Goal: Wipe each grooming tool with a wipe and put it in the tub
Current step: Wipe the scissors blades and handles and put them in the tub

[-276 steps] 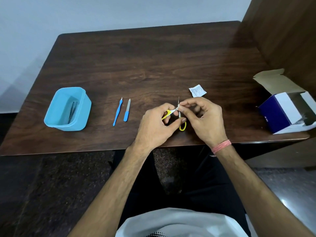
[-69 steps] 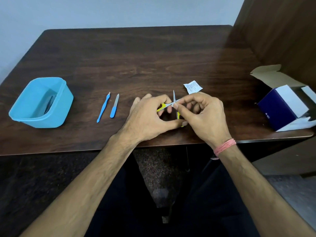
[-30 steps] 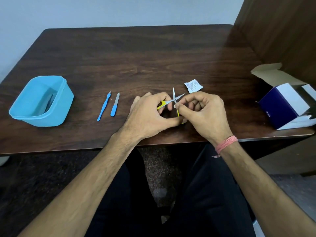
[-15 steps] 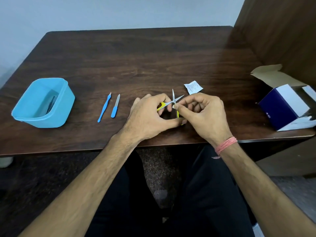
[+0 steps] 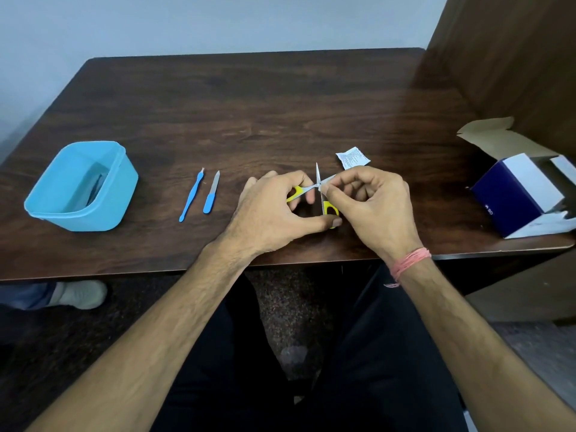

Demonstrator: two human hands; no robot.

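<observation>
Head view: dark wood-grain table [image 5: 249,104] against pale wall, brown wood panel at 2 o'clock. Blue tub [image 5: 81,187] at 9 o'clock on table, something dark and slim inside, identity unclear. Blue cuticle tool [image 5: 190,195] and blue-handled nail file [image 5: 211,192] side by side, apart, between tub and hands. Torn white sachet [image 5: 352,157] flat on table just beyond right hand. Open navy-and-white carton [image 5: 517,188] at 3 o'clock, partly cut off by frame edge. Light shoe [image 5: 79,294] on floor at 8 o'clock, under table edge.

Yellow-handled scissors [image 5: 318,190] at centre, blades spread open, handles largely hidden by fingers. Wipe itself too small to make out clearly.

Left hand [image 5: 274,210] grasping scissors, fingers curled through one handle loop, thumb on other. Right hand [image 5: 374,207] pinching one blade near pivot between thumb and forefinger, remaining fingers curled. Pink thread band [image 5: 410,261] on right wrist.
</observation>
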